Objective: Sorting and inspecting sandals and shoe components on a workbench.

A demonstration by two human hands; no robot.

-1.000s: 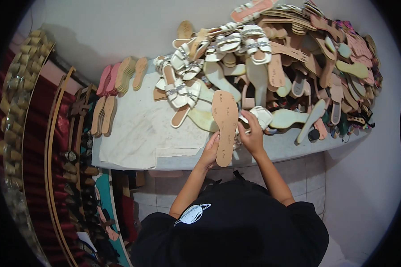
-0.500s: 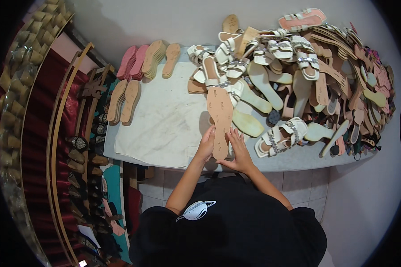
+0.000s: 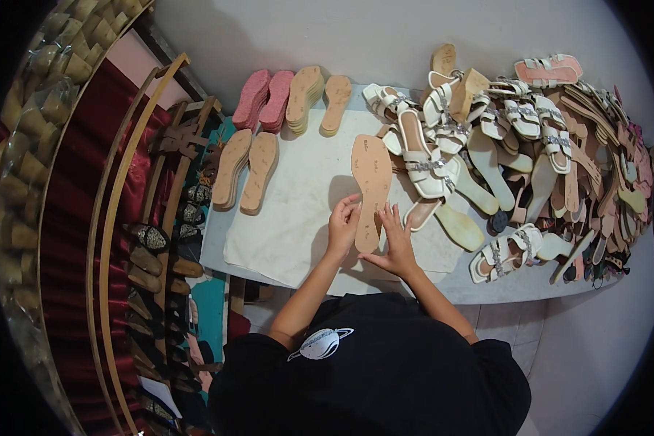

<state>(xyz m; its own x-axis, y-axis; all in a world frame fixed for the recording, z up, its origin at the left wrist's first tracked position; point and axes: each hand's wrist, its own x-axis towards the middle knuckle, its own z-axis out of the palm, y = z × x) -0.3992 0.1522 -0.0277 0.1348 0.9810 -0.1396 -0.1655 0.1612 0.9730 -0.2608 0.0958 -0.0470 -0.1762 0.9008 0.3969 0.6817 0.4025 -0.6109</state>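
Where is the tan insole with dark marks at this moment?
In the head view, the tan insole is near the middle, its lower part between the left hand and right hand, over the white sheet, left of the white sandals.

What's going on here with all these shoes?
Someone in a black shirt has a tan sole over a pale sheet: the left hand grips its left edge, the right hand is spread at its lower right. Pink soles and tan stacks stand left; white sandals are heaped right.
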